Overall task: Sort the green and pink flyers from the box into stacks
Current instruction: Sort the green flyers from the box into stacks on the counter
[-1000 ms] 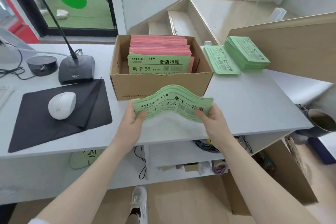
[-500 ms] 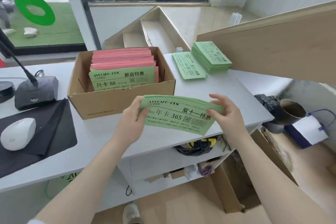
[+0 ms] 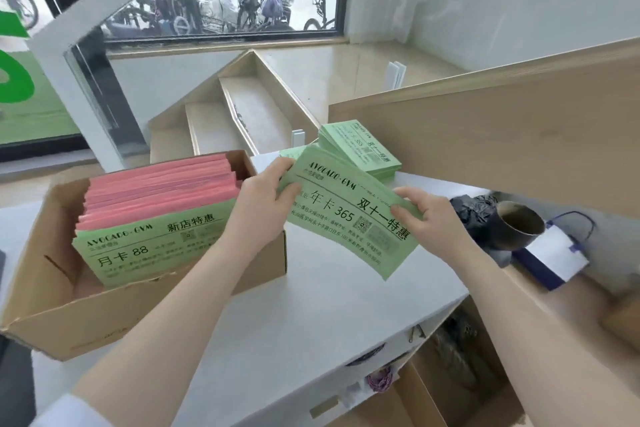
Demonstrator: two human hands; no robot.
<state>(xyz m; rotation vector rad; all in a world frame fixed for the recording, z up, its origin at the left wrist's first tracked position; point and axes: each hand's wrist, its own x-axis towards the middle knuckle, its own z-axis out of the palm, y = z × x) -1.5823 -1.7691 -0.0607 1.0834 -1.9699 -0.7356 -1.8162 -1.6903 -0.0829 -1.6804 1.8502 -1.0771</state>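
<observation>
Left hand (image 3: 265, 208) pinches the upper-left end of a bundle of green flyers (image 3: 349, 215), thumb on the printed face, fingers curled behind; right hand (image 3: 427, 218) grips the lower-right end the same way, thumb across the print. Bundle is held clear of the white counter (image 3: 311, 315), tilted down to the right, just in front of the green stack (image 3: 360, 149) that sits at the counter's far right by the wooden panel (image 3: 485, 156). Bundle thickness not readable from this angle. Risks, as judged: the sheets are thin and slick, so a loose pinch at either end could let lower sheets slide out and fan over the counter; the green stack sits near the counter's edge and already looks slightly fanned, so a bundle set down off-square could push sheets off the back or side. The dark cup (image 3: 517, 225) stands below and right of the counter edge; a dropped sheet could land there. Containers: cardboard box (image 3: 145, 315), open-topped, holds pink flyers (image 3: 156, 191) standing on edge in a dense row, with one green flyer (image 3: 156, 246) upright at the front. Cup contents not discernible.
</observation>
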